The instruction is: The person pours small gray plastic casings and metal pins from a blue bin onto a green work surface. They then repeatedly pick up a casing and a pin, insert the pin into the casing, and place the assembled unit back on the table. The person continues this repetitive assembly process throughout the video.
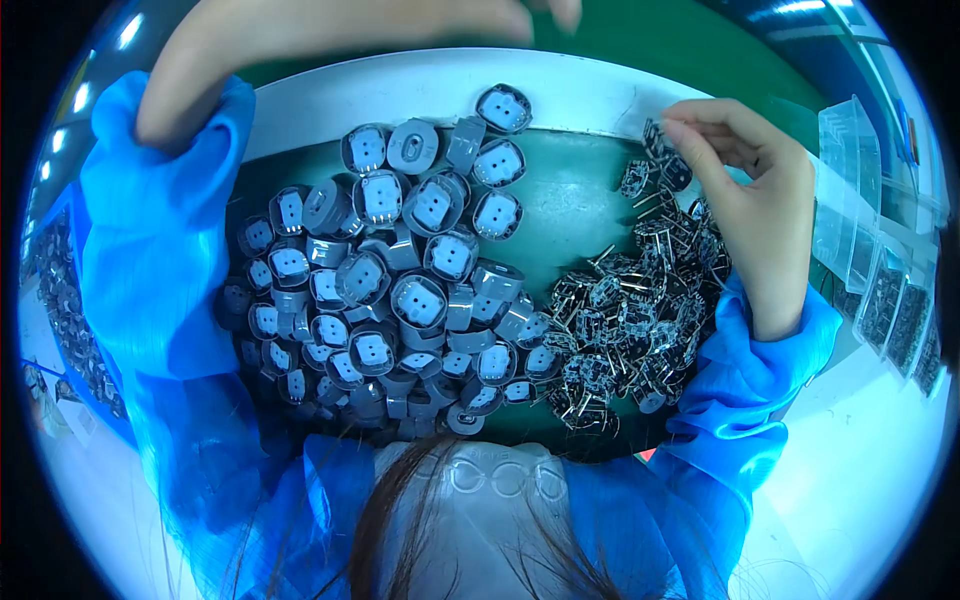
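dozens of rounded grey housings (363, 278) lie in a broad pile on the left and middle of the green surface (570, 195), many showing a pale face with small dark holes, others tipped on their sides. to their right, and touching them along the lower part, is a tangled heap of small black parts with metal prongs (630, 320). a bare patch of green lies between the upper ends of the two piles.

the right hand (755, 165) is above the upper right end of the black heap. its grip is closed, thumb and forefinger pinching a small black piece (655, 138) just over the others. the left hand (480, 18) stretches across the top, past the white edge strip (590, 92); it is blurred and partly cut off, so i cannot tell how open its grip is or whether it holds anything.

one upper housing (503, 108) sits against the white strip. both forearms come out of loose blue sleeves (170, 260). clear plastic bins (850, 195) stand at the far right.
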Available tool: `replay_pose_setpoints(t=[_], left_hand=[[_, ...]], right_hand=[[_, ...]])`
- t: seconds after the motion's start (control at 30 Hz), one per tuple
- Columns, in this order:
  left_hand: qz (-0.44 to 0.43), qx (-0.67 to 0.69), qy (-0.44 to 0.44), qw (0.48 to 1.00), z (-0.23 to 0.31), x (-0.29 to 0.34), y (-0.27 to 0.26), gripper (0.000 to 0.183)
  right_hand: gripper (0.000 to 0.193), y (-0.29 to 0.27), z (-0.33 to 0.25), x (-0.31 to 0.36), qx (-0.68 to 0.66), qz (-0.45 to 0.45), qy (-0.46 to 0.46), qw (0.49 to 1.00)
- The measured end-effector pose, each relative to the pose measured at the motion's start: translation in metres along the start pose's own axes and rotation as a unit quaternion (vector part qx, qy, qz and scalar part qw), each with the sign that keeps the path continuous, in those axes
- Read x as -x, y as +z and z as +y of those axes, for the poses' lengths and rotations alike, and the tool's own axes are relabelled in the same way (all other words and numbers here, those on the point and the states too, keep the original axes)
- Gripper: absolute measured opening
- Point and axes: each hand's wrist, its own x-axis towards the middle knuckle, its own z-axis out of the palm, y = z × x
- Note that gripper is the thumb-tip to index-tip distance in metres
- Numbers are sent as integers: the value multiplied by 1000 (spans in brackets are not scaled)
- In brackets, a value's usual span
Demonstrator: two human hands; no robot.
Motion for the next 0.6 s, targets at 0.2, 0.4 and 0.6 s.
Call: replay_pose_setpoints(t=[0.2, 0.4, 0.6], left_hand=[[-76, 154, -35, 984, 26, -2, 30, 33], [95, -72, -51, 992, 30, -5, 64, 27], [-106, 98, 25, 989, 9, 15, 28, 38]], right_hand=[[16, -5, -23, 4, -66, 3, -2, 998], [18, -5, -22, 7, -76, -2, 36, 996], [20, 2, -34, 7, -45, 4, -14, 999]])
